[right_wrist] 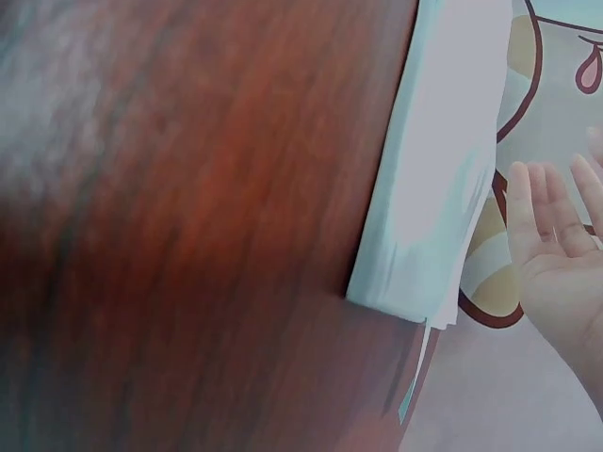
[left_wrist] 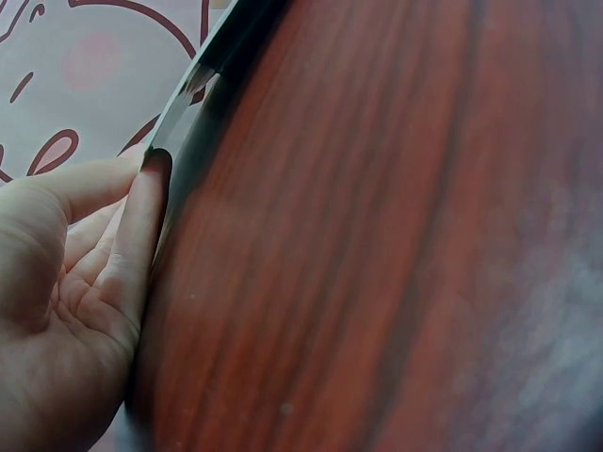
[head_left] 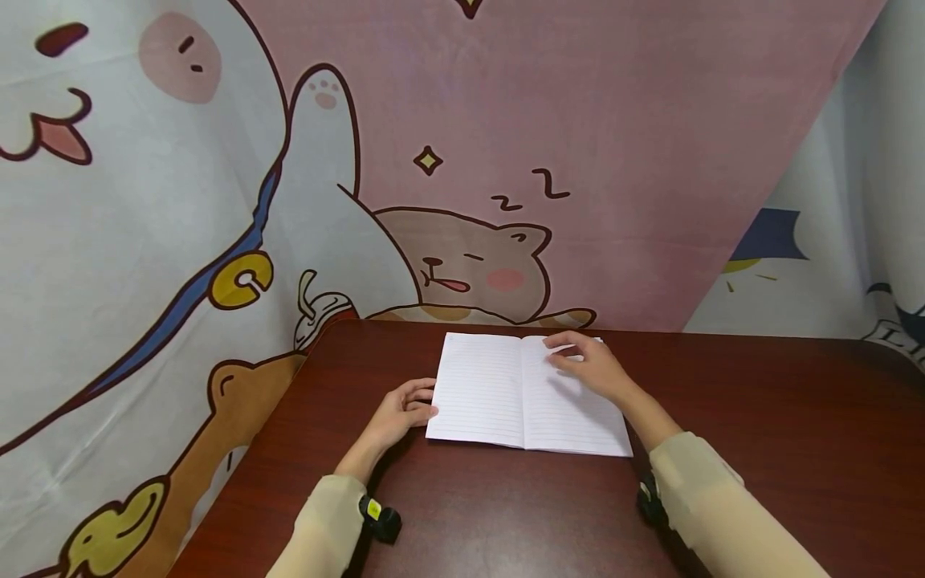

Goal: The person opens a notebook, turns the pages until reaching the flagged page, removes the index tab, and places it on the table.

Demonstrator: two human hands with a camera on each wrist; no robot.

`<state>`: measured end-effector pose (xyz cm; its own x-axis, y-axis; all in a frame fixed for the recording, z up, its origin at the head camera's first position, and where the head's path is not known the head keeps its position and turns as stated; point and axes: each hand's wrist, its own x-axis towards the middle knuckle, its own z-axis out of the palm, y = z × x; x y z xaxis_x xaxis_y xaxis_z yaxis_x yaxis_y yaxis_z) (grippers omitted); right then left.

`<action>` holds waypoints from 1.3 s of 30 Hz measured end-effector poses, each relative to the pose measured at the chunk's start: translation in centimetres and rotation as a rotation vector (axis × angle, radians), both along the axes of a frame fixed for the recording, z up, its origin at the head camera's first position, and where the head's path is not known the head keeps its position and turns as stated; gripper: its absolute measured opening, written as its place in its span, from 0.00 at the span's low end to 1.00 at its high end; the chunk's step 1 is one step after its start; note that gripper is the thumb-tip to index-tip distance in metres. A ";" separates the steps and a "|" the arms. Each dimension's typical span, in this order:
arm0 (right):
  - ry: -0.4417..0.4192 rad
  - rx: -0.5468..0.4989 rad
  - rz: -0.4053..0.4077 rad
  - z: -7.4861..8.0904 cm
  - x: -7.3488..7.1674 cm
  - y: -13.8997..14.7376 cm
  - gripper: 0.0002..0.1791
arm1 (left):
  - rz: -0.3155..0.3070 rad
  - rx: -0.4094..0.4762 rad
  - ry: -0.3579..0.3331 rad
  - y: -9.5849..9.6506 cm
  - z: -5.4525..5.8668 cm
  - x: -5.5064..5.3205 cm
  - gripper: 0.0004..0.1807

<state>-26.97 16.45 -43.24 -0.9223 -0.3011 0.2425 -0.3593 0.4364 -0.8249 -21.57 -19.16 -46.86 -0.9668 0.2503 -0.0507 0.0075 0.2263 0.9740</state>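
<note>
An open notebook (head_left: 477, 389) with lined white pages lies on the dark red-brown table. My left hand (head_left: 400, 413) pinches its left edge between thumb and fingers; in the left wrist view, the thumb and a finger of that hand (left_wrist: 85, 254) meet at the thin edge. Over the upper part of the right page hovers my right hand (head_left: 588, 365), casting a shadow on the paper. Its fingers look loosely extended and hold nothing. From the right wrist, the notebook (right_wrist: 443, 169) shows edge-on, apart from the right hand (right_wrist: 565, 264).
The wooden table (head_left: 766, 449) stretches away on both sides of the notebook. Behind it hangs a pink and white cloth (head_left: 636, 144) printed with cartoon animals. Each forearm wears a black wrist device, such as the left one (head_left: 381, 520).
</note>
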 end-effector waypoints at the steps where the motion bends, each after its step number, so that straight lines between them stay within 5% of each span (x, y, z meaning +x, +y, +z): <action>1: 0.004 0.006 -0.008 0.0 0.0 0.1 0.18 | -0.003 0.000 0.000 0.0 0.0 0.0 0.29; 39: -0.048 0.101 -0.096 -0.7 -0.4 2.9 0.27 | 0.021 0.001 -0.006 0.1 -0.1 -0.1 0.29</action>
<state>-27.33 19.33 -43.98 -0.9578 -0.2319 0.1700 -0.2731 0.5487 -0.7902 -21.67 -19.04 -46.96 -0.9715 0.2303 -0.0560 -0.0026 0.2255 0.9742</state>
